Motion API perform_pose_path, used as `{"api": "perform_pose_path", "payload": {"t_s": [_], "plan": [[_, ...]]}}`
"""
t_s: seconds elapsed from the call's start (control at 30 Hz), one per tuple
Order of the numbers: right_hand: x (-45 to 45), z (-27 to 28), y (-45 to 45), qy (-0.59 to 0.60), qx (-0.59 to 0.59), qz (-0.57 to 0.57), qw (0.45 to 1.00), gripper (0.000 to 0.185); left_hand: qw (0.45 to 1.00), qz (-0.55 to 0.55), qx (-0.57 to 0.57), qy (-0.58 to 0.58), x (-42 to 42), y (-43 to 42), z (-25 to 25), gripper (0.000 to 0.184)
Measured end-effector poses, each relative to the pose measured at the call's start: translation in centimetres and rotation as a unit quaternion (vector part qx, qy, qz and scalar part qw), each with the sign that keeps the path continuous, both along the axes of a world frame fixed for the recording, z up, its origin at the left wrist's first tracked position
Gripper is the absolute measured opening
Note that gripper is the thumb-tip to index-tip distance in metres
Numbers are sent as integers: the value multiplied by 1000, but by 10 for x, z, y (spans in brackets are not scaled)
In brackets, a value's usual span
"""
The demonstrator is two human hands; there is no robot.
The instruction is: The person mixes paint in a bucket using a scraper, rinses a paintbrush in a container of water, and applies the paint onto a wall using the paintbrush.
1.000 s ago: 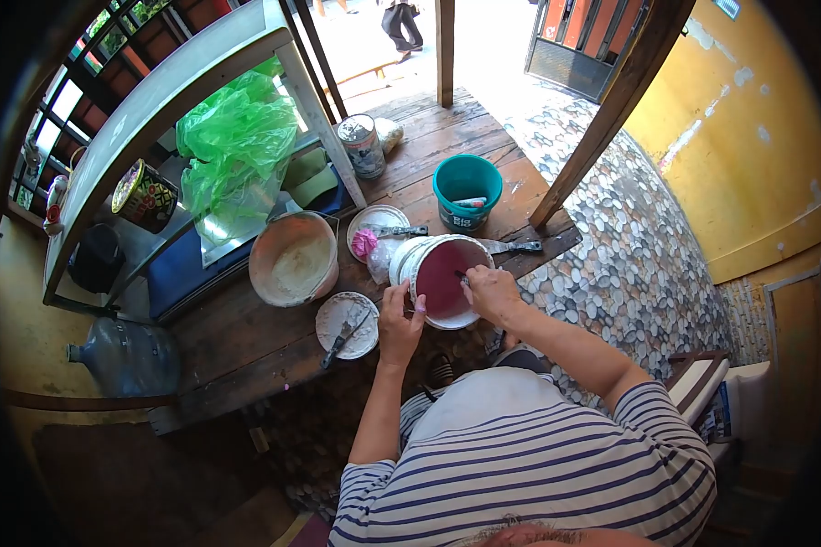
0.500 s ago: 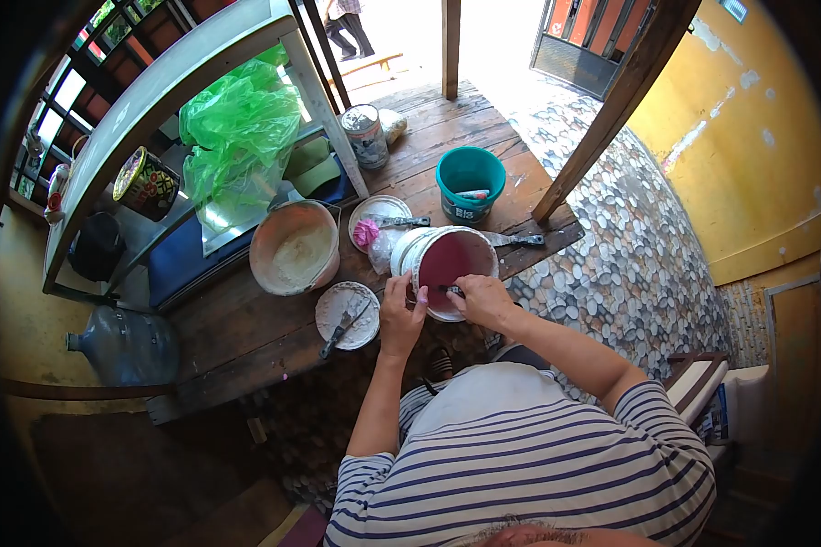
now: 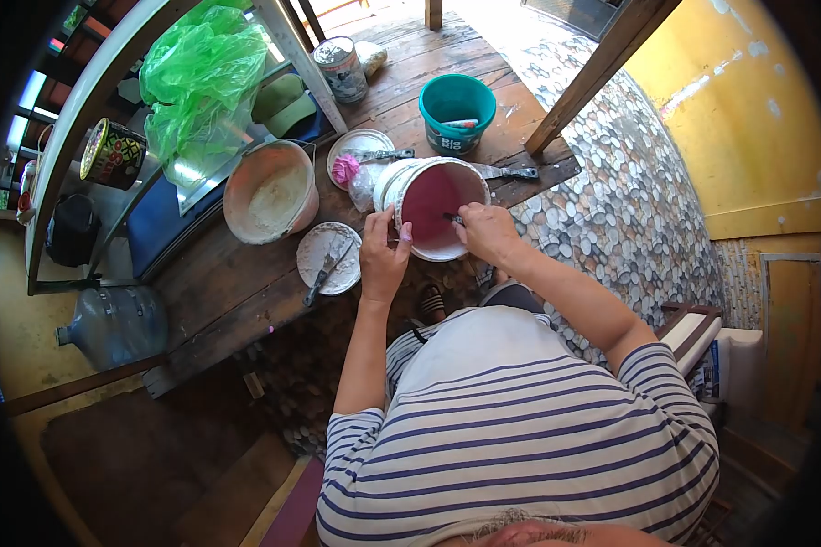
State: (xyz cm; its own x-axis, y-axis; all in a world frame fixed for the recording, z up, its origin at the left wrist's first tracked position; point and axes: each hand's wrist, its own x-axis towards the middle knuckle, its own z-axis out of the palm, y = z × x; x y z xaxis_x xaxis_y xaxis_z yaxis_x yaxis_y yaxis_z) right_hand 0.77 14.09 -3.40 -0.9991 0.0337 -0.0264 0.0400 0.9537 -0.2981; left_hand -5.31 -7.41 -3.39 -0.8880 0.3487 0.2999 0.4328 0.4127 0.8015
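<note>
A white bucket with pink stuff inside lies tilted toward me at the wooden platform's edge. My left hand is closed on its near left rim, thumb and fingers on either side. In my right hand, at the bucket's mouth, is a tool with a dark handle; its working end is hidden inside the bucket, so I cannot tell its kind. Left of the bucket, a putty knife rests across a smeared white lid. Another lid behind holds a second putty knife beside a pink crumpled piece.
A pale bucket with whitish residue stands at the left, near a green plastic bag. Behind are a teal bucket and a paint can. A wooden post rises at the right. A water jug lies lower left.
My view has tipped downward, so the scene sits higher and slightly left in the picture. Both hands stay at the bucket, the right one still on the tool.
</note>
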Motion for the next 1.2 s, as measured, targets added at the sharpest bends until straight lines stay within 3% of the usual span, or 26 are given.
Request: {"api": "perform_pose_path", "payload": {"t_s": [0.3, 0.47, 0.57, 0.7, 0.77, 1.0, 1.07, 1.2], "plan": [[-17, 6, -14, 95, 14, -27, 995, 16, 999, -20, 2, 38, -5, 0, -1, 38], [0, -5, -21, 86, -20, 103, 991, 15, 1000, -14, -2, 7, -4, -1, 2, 36], [-7, 6, -20, 104, 13, 43, 994, 11, 1000, -15, -6, 2, -3, -2, 3, 38], [-16, -1, -17, 132, 44, 48, 989, 6, 1000, -19, -5, -2, -4, -1, 3, 37], [-9, -2, -20, 116, 50, 131, 983, 8, 1000, -18, -13, 12, -6, -1, 0, 37], [-29, -3, -23, 157, 75, 79, 982, 9, 1000, -26, -1, 6, -7, -1, 1, 35], [-23, -7, -29, 150, 100, 164, 970, 11, 1000, -21, -7, 10, -8, -2, 1, 36], [-17, 0, -20, 150, 92, 205, 963, 12, 1000, -19, -8, 23, -13, -6, -3, 37]]}}
